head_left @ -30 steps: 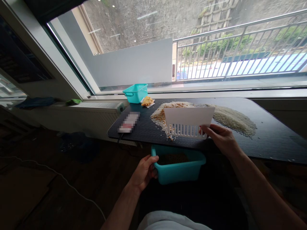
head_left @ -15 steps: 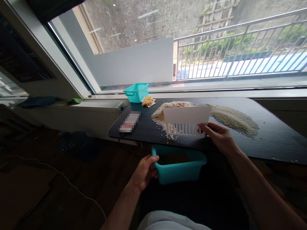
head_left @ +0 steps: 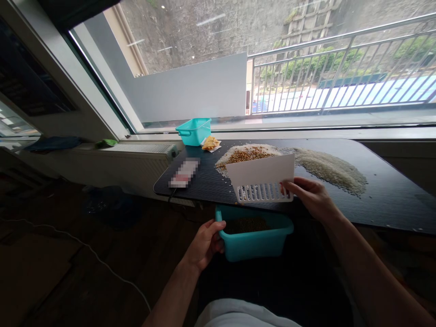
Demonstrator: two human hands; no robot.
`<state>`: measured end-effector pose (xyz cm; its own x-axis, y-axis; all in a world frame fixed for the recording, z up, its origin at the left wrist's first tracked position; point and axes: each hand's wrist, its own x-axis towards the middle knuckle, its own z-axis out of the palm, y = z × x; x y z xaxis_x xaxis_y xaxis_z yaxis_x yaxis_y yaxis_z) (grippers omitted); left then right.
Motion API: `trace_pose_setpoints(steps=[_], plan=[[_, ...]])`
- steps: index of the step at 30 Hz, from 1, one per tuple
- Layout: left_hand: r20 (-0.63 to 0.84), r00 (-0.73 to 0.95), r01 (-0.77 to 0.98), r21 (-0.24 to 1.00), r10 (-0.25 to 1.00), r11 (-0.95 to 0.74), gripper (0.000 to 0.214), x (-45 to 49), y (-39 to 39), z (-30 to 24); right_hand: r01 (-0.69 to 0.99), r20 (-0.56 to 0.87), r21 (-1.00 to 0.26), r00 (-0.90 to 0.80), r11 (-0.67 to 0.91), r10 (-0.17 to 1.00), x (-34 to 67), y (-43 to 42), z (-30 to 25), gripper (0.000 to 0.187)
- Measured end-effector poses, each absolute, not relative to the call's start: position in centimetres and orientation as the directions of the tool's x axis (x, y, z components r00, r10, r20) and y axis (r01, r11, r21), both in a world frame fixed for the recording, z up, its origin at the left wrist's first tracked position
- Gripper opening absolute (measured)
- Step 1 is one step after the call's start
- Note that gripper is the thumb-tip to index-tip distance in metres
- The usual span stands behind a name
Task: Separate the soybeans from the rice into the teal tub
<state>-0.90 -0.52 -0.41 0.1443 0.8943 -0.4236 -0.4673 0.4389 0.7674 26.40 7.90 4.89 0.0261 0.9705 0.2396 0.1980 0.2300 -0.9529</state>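
Note:
My left hand (head_left: 206, 243) grips the left rim of a teal plastic bin (head_left: 254, 245) held just below the front edge of the black table (head_left: 381, 200); brown grains lie inside the bin. My right hand (head_left: 311, 197) pinches the right end of a white slotted plastic scraper (head_left: 260, 179), which stands on edge near the table's front edge. Behind the scraper lies a pile of yellow-brown kernels mixed with white rice (head_left: 243, 155). A larger heap of white rice (head_left: 329, 165) spreads to the right.
A second teal bin (head_left: 194, 131) and a yellow crumpled wrapper (head_left: 210, 143) sit at the table's far left corner. A blurred flat object (head_left: 184, 172) lies on the left part. A radiator (head_left: 136, 152) stands left of the table; a cable (head_left: 85, 254) runs across the floor.
My right hand has drawn the scraper toward the table's front edge, above the bin, uncovering more of the kernel pile behind it. My left hand and the bin stayed put.

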Motion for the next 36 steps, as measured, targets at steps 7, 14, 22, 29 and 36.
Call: trace_pose_setpoints(steps=[7,14,22,29,36], plan=[[-0.416,0.155,-0.467,0.768,0.896,0.438,0.037,-1.05,-0.59,-0.42,0.165,0.294,-0.950,0.183,0.266,0.938,26.78,7.99,4.37,0.027],[-0.410,0.155,-0.467,0.771,0.899,0.433,0.036,-1.00,-0.67,-0.52,0.154,0.261,-0.957,0.074,0.247,0.963,26.65,7.80,4.56,0.028],[-0.416,0.151,-0.462,0.772,0.897,0.436,0.038,-0.99,-0.58,-0.62,0.202,0.272,-0.944,0.029,0.261,0.962,26.41,7.59,5.06,0.033],[-0.415,0.158,-0.458,0.773,0.896,0.439,0.040,-0.82,-0.57,-0.33,0.204,0.214,-0.956,-0.017,0.213,0.977,26.37,7.71,4.87,0.034],[-0.417,0.151,-0.453,0.777,0.896,0.438,0.040,-0.88,-0.65,-0.27,0.181,0.270,-0.954,0.182,0.238,0.946,26.50,8.02,4.39,0.027]])
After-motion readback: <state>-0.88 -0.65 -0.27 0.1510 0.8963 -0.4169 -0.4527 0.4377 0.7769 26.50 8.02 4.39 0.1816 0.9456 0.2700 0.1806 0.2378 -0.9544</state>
